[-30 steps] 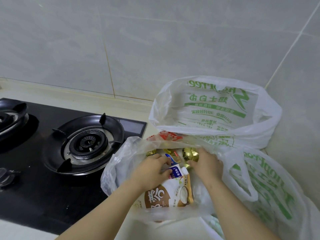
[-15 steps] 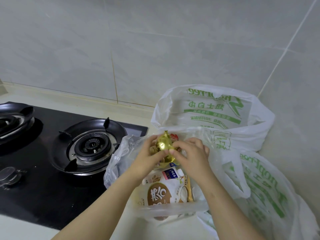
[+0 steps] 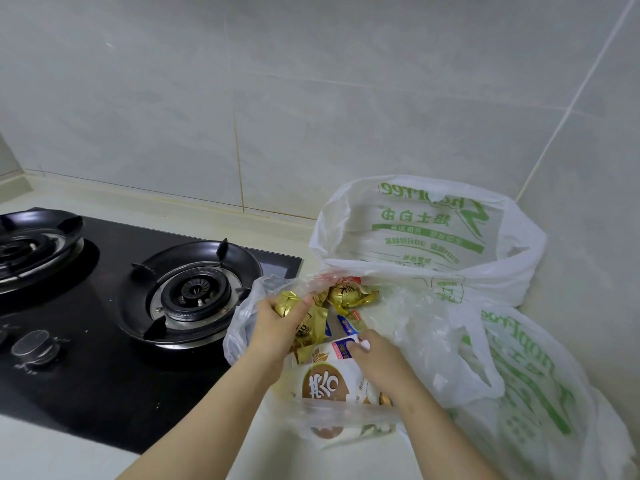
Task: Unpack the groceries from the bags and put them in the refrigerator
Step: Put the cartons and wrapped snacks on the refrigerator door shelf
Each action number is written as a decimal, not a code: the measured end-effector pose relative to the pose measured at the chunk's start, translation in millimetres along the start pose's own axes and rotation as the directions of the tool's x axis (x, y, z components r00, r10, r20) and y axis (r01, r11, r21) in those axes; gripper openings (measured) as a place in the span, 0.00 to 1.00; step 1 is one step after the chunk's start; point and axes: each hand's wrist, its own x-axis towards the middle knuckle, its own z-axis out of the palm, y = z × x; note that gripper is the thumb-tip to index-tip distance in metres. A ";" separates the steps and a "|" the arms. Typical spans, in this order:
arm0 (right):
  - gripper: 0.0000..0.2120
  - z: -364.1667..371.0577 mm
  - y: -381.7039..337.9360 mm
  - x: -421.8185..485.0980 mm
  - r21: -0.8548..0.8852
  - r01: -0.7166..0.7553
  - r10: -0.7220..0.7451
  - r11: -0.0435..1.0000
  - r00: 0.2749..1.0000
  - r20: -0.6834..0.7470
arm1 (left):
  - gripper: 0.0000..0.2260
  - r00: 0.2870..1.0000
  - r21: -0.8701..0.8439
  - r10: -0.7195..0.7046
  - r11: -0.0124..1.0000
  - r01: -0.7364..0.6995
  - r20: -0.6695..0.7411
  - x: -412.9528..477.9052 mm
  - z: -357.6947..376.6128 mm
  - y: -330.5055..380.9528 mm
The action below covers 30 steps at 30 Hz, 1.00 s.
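Left hand (image 3: 282, 327) grips gold packets (image 3: 310, 329) inside clear bag (image 3: 242, 327) on the counter. Right hand (image 3: 377, 358) pinches pouch (image 3: 325, 386) top. Risk: an overfull grip drops a packet toward burner (image 3: 195, 292).

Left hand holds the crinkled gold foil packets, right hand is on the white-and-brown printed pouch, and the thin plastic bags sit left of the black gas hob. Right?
Not quite. The head view shows the thin plastic bags right of the black gas hob, not left. The rest stands: left hand holds the crinkled gold foil packets, right hand is on the white-and-brown printed pouch.
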 end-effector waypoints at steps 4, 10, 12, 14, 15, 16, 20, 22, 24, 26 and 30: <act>0.17 -0.8 3.1 4.7 0.045 -0.036 0.036 0.998 0.999 -0.001 | 0.26 0.990 -0.091 -0.103 0.991 0.094 -0.095 6.9 2.4 -2.0; 0.10 -0.1 1.4 5.4 0.192 0.059 -0.041 0.980 0.994 -0.101 | 0.22 0.986 -0.081 -0.120 0.991 0.111 -0.118 8.5 2.4 1.6; 0.08 -1.2 -2.5 5.1 0.253 0.098 -0.057 0.962 0.984 -0.166 | 0.24 0.991 -0.174 -0.128 0.978 0.119 -0.041 9.1 -1.4 2.5; 0.05 -5.1 -8.6 4.8 0.294 0.166 -0.091 0.941 0.963 -0.253 | 0.23 0.994 -0.228 -0.097 0.968 0.107 0.053 7.9 -4.5 4.9; 0.05 -7.8 -12.1 4.4 0.295 0.206 -0.115 0.933 0.947 -0.299 | 0.23 0.992 -0.236 -0.087 0.966 0.105 0.088 7.1 -5.6 5.8; 0.05 -10.5 -15.7 4.4 0.277 0.244 -0.141 0.929 0.928 -0.345 | 0.23 0.990 -0.254 -0.088 0.960 0.114 0.111 5.7 -5.8 7.8; 0.08 -16.5 -24.0 4.0 0.134 0.356 -0.258 0.925 0.845 -0.468 | 0.17 0.975 -0.334 -0.136 0.923 0.189 0.174 1.1 -4.2 13.7; 0.09 -15.5 -26.4 4.0 0.055 0.398 -0.339 0.916 0.839 -0.426 | 0.14 0.968 -0.348 -0.163 0.911 0.222 0.193 -1.5 -2.2 16.4; 0.10 -13.4 -28.8 3.5 0.019 0.430 -0.395 0.903 0.847 -0.357 | 0.15 0.970 -0.359 -0.178 0.905 0.228 0.168 -1.5 -0.3 16.0; 0.13 -12.0 -30.8 2.7 -0.006 0.426 -0.408 0.905 0.863 -0.297 | 0.19 0.974 -0.350 -0.187 0.910 0.221 0.130 -0.7 -0.4 15.0; 0.17 -10.0 -36.0 0.3 0.070 0.414 -0.390 0.907 0.892 -0.228 | 0.20 0.986 -0.317 -0.130 0.936 0.156 0.102 -1.3 -3.2 15.4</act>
